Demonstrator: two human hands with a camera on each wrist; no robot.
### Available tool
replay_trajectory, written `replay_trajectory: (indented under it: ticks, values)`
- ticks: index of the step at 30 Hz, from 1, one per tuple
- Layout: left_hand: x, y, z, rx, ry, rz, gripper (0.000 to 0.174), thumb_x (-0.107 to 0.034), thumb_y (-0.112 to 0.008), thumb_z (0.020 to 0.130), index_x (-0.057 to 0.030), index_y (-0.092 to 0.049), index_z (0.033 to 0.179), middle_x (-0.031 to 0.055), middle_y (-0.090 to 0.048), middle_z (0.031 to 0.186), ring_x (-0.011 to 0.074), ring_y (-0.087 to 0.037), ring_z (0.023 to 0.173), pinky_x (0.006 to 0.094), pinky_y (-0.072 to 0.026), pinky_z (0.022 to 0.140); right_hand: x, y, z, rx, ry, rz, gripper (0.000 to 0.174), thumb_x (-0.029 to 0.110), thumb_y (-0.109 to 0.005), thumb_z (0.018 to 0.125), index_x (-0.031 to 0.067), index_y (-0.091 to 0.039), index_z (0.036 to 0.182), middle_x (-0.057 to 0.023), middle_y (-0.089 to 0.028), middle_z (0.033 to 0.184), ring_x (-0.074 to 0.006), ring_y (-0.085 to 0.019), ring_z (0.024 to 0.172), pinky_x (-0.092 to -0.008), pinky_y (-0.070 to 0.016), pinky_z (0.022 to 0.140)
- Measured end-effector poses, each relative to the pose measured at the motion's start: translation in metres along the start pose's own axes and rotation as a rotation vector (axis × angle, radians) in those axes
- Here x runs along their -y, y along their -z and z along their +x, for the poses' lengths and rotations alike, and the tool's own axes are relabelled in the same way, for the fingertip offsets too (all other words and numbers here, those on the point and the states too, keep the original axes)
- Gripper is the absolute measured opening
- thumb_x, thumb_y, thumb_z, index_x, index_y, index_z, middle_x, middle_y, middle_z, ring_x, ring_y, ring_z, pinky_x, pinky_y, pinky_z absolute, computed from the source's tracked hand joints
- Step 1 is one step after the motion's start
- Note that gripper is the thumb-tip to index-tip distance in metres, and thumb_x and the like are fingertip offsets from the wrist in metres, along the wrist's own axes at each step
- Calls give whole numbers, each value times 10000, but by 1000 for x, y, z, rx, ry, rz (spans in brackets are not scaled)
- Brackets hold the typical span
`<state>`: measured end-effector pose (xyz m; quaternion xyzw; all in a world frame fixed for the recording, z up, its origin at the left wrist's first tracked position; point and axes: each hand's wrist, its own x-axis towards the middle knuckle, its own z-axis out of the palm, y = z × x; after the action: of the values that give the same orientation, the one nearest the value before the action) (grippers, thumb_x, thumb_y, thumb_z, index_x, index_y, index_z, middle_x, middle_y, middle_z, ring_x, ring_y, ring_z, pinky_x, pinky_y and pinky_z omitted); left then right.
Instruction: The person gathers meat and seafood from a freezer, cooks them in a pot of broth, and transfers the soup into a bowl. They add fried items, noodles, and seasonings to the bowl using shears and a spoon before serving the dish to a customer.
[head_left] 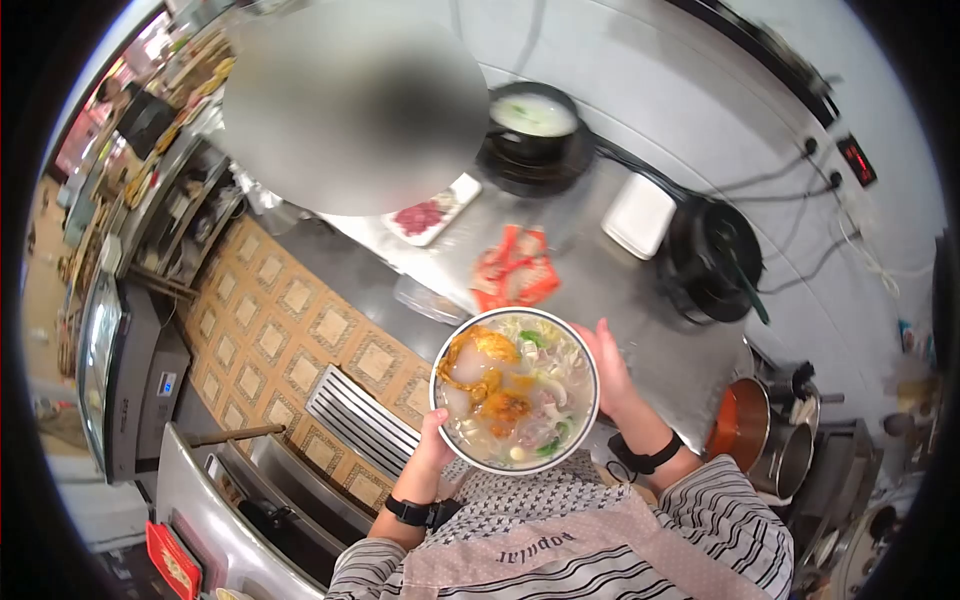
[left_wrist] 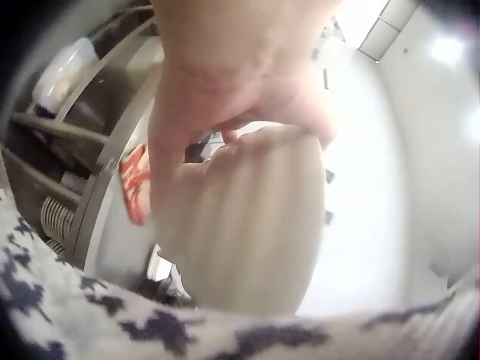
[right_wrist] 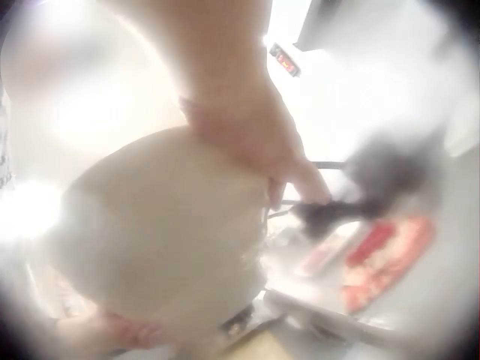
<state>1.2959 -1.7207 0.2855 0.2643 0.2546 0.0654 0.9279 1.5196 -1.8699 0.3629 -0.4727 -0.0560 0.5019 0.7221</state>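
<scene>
A large white bowl (head_left: 512, 471) with a dark line round its rim is held up in front of the apron, between both hands. In it is pale soup (head_left: 545, 385) with white pieces, green leaves and orange-brown fried pieces. My left hand (head_left: 432, 446) grips the bowl at its lower left, thumb at the rim. On the opposite side my right hand (head_left: 610, 375) holds the bowl's upper right wall. From the left wrist, the bowl's pale outer side (left_wrist: 244, 217) shows below the hand; its underside blurs in the right wrist view. Most fingers are hidden behind the bowl.
Beyond the bowl, a steel counter (head_left: 590, 290) bears a red-and-white packet (head_left: 515, 268), a white tray (head_left: 445, 215) with red meat, a white lidded box (head_left: 638, 215) and a black pot (head_left: 712, 260). Another pot (head_left: 535, 115) holds white liquid. Pans (head_left: 740, 425) stand at right.
</scene>
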Motion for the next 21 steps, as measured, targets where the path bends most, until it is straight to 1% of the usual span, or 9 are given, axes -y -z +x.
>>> replay_trajectory:
  ticks: [2,5,10,12,14,16,19,20,21]
  values:
    - [-58,30,-22,7,-13,19,793,-436,-616,689,7,-365,1296,168,-467,1265,306,-493,1116,419,-415,943,-9,-60,34,71,16,-47,790,604,-219,903,-61,-303,1321,-173,-425,1314,-240,-431,1208,-372,-349,1016]
    - [-129,84,-46,-14,-72,23,770,-398,-637,686,21,-382,1281,160,-498,1233,288,-519,1088,399,-434,926,-31,-141,95,166,-8,36,775,597,-233,908,-57,-322,1314,-170,-443,1298,-227,-444,1193,-351,-361,1005]
    - [-244,152,-63,-113,-232,-66,765,-394,-631,689,22,-383,1281,166,-497,1240,295,-521,1096,401,-430,937,-53,-267,205,274,-136,93,780,633,-238,887,-32,-384,1268,-165,-483,1254,-237,-485,1149,-359,-384,984]
    - [-281,190,-58,-145,-332,-124,756,-385,-617,691,27,-382,1281,171,-497,1244,301,-521,1100,403,-426,947,-62,-315,250,360,-145,45,793,642,-236,881,-28,-374,1281,-164,-480,1259,-235,-482,1153,-358,-384,984]
    - [-335,207,-54,-199,-380,-114,755,-395,-599,683,32,-391,1270,180,-508,1222,311,-525,1091,413,-439,932,-69,-362,298,420,-162,31,806,643,-226,881,-35,-351,1300,-162,-471,1271,-228,-476,1161,-349,-380,988]
    - [-386,240,-43,-259,-404,-94,790,-425,-602,659,36,-392,1265,190,-496,1230,320,-522,1091,426,-450,917,-82,-405,351,416,-131,-4,794,626,-220,892,-41,-342,1305,-160,-465,1278,-226,-471,1166,-346,-376,991]
    - [-476,275,-29,-203,-435,-178,790,-395,-629,668,38,-375,1277,181,-491,1237,309,-511,1109,408,-427,949,-101,-469,423,410,-89,-61,755,586,-201,916,-46,-345,1302,-150,-459,1285,-216,-468,1164,-342,-373,992]
    - [-509,279,-20,-271,-500,-89,839,-448,-627,661,30,-355,1293,176,-472,1258,311,-496,1124,413,-420,954,-103,-490,454,419,-50,-105,745,578,-190,920,-41,-350,1303,-147,-459,1285,-217,-465,1167,-344,-371,994]
    - [-540,292,-8,-303,-512,-73,854,-466,-624,659,14,-342,1306,176,-451,1275,318,-479,1139,423,-417,955,-106,-512,480,412,-21,-139,737,571,-180,924,-36,-356,1303,-145,-459,1286,-219,-463,1170,-347,-369,996]
